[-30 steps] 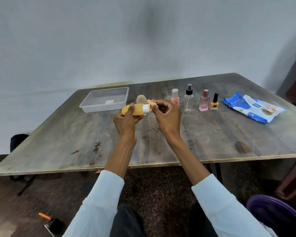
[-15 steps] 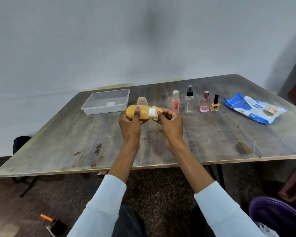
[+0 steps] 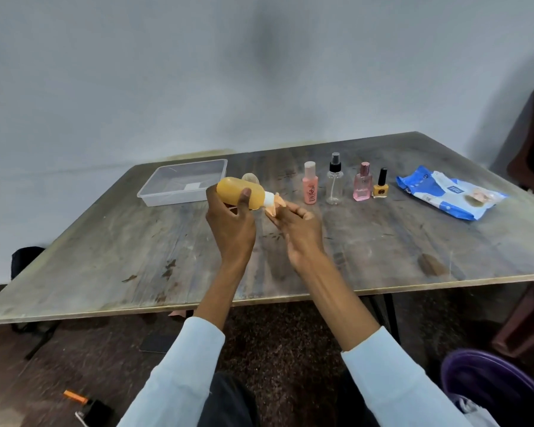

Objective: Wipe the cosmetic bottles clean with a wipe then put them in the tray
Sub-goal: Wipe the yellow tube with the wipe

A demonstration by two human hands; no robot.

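Your left hand [image 3: 230, 224] grips the rounded orange plastic bottle [image 3: 240, 197] around its body, thumb across the front, holding it on its side above the worn grey wooden table [image 3: 367, 241], white neck toward your right. Your right hand [image 3: 299, 229] pinches a small peach-coloured wipe [image 3: 276, 206] against that neck. The clear rectangular plastic tray [image 3: 182, 186] sits just behind and left of the bottle. To the bottle's right stand a pink bottle with pale cap [image 3: 310, 187], a clear spray bottle with black nozzle [image 3: 334, 183], a pink perfume bottle [image 3: 363, 186] and a yellow nail-polish bottle [image 3: 381, 188], upright in a row. Further right lies the blue-and-white wipe packet [image 3: 450, 192].
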